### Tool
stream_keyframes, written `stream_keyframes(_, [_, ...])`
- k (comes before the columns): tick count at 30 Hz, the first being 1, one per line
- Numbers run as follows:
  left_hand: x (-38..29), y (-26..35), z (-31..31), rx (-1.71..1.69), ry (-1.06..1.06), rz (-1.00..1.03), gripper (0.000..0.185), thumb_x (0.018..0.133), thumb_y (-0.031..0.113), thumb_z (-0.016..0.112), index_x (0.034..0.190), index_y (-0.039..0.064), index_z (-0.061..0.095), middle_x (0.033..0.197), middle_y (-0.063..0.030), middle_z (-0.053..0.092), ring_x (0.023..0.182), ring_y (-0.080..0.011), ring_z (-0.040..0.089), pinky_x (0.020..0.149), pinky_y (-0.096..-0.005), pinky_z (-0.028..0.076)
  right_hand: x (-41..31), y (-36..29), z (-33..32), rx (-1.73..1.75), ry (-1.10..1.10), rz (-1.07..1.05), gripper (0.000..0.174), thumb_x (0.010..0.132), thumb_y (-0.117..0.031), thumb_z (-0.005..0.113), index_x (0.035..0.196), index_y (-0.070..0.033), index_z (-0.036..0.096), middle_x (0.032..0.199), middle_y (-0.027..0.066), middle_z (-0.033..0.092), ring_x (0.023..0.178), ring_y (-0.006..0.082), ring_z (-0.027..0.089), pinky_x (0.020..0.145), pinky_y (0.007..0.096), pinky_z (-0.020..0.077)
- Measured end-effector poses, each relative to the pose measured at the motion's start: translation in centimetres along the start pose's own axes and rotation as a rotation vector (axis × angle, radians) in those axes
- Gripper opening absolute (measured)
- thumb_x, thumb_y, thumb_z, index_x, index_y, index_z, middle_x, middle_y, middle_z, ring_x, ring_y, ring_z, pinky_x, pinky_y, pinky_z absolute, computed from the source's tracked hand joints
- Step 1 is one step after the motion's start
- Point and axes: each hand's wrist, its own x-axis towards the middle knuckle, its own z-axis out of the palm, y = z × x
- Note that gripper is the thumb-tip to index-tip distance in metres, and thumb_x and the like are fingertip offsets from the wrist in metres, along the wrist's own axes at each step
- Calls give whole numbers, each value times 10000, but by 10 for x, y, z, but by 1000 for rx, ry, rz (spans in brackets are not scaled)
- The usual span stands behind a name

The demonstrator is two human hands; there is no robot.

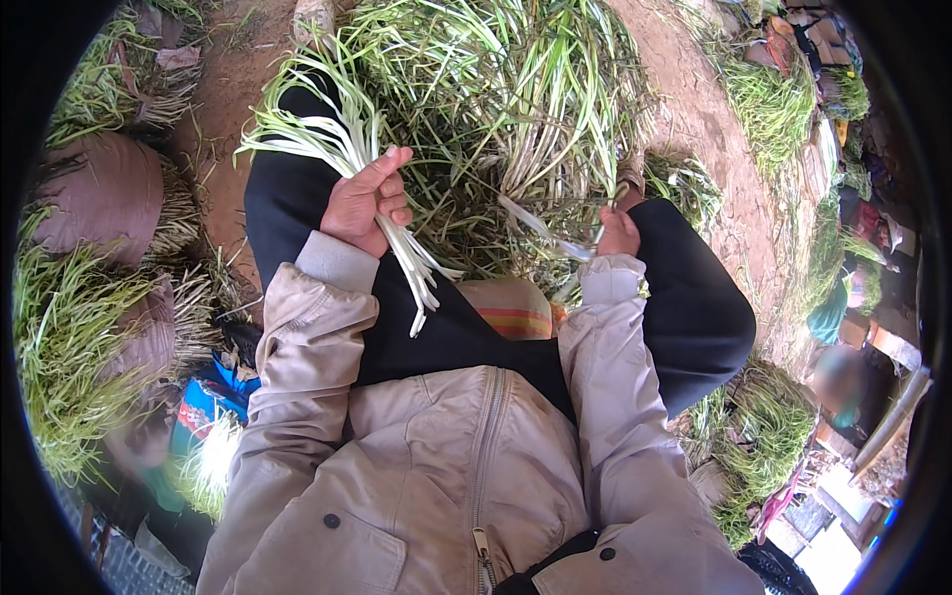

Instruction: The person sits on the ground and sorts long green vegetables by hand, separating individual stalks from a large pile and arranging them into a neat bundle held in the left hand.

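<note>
My left hand [366, 199] is closed round a bunch of pale, peeled stalks with green leaves [353, 141], their white ends hanging down to the right over my thigh. Over by my other knee, my right hand [619, 230] pinches a thin, leafy green stalk [611, 167]; a whitish, blurred strip [547, 230] shows just left of the fingers. Between my legs and beyond lies a large heap of unpeeled stalks with long green leaves [476, 82], roots and dry skins among them. The exact kind of plant cannot be told.
A striped sack [509, 306] lies between my thighs. Cloth-wrapped bundles of stalks [111, 193] stand at the left on reddish bare ground [223, 97]. More leafy piles [773, 111] lie at the right. A person with a blurred head [840, 375] is at the far right, another at the lower left.
</note>
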Motion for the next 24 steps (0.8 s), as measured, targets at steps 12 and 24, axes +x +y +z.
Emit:
stream_keyframes(12, [-5, -8, 16, 267, 114, 99, 213, 921, 193, 713, 1054, 31, 680, 768, -10, 616, 495, -64, 413, 462, -245, 394, -171, -95, 106, 154, -657, -41, 135, 909, 3, 635, 1039, -4, 672, 871, -24, 626, 789, 58, 546, 714, 223, 460])
stream_keyframes(24, [-4, -11, 20, 353, 168, 286, 113, 880, 101, 725, 932, 34, 651, 746, -53, 619, 465, -97, 459, 428, -272, 396, -178, -70, 124, -49, -689, -85, 187, 890, 29, 635, 1075, 18, 656, 924, -7, 629, 836, 66, 557, 765, 245, 477])
